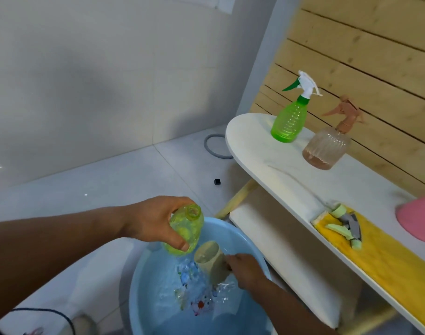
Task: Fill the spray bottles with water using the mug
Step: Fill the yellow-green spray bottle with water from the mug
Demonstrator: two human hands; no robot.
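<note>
2 hands over the basin [144, 281] — left hand [156, 221] grips uncapped bottle [185, 230], right hand [245, 269] grips mug [211, 259]

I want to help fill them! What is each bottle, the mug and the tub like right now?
Yellow-green bottle: uncapped, tilted, gripped by left hand.
Mug: held by right hand, over the basin.
Basin: holds water.
Green spray bottle: capped, upright.
Pink spray bottle: capped, partly filled.
</note>
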